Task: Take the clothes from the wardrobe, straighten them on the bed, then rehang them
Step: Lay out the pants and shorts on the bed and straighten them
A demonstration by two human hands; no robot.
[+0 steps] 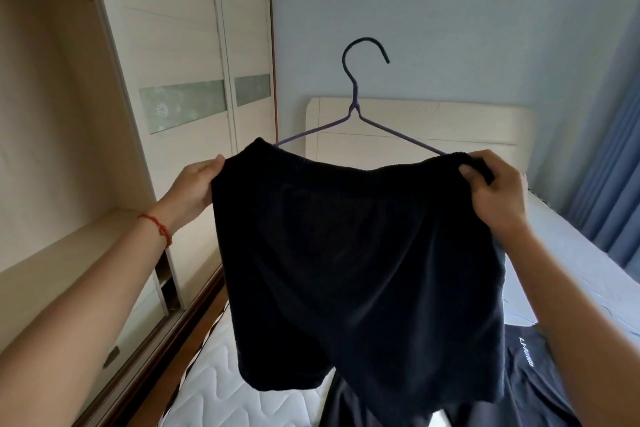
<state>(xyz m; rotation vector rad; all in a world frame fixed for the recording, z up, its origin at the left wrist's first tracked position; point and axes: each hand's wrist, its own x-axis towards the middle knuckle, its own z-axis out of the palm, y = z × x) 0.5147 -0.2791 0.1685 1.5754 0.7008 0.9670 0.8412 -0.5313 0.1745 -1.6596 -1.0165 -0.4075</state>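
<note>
Home bedroom; bed (242, 388), headboard (415, 128), sliding wardrobe (180, 45), blue curtains (609, 184)

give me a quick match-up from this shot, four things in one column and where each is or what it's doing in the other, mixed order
1. shorts
2. hanger
3. red string
4. second dark garment

a. lies on the bed
b. around the left wrist
c. held up by the waistband, left hand and right hand
d. hook sticking up above the waistband

Pairs: 1-c, 2-d, 3-b, 4-a

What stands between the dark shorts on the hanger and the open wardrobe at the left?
Nothing visible does. Both hands, left and right, hold the shorts by the waistband on the hanger, in the air above the bed. The wardrobe opening beside them looks unobstructed.
</note>
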